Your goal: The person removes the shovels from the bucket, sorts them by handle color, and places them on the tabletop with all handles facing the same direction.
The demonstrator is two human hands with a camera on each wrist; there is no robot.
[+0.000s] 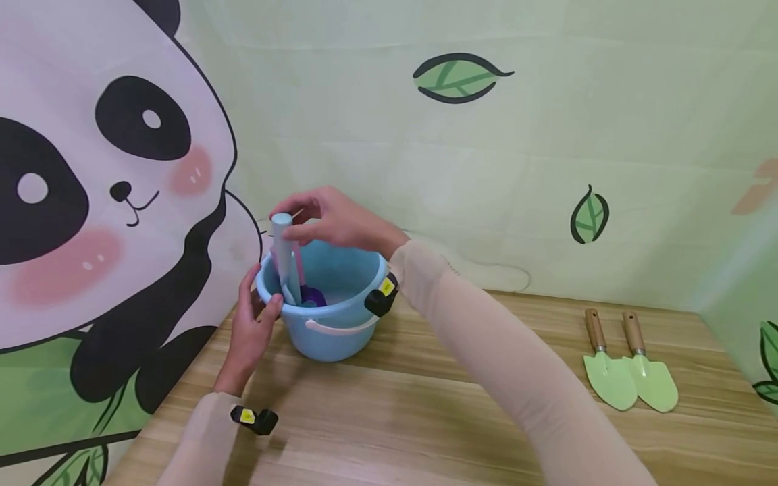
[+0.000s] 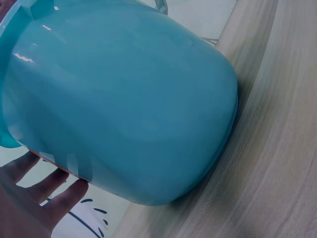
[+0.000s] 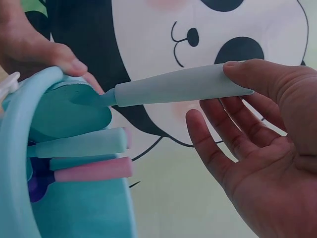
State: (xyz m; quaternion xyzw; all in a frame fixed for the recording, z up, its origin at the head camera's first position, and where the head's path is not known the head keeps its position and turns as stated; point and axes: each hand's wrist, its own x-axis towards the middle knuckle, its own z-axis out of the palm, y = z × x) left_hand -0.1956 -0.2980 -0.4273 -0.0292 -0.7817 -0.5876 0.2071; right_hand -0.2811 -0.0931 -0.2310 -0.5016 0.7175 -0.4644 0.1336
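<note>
Wood-grain table | on it: blue bucket | 2 green trowels

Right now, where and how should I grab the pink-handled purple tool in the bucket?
Probably by the upper part of its pink handle, pinching from above: it points upward, while the purple head sits low in the bucket. Come from the head view's right, where the bucket's inside lies open; a light-blue handle stands close on the other side.

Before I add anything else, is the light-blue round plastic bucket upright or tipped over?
Upright. The bucket stands base-down on the wood-grain table, opening upward, as the head view shows.
</note>
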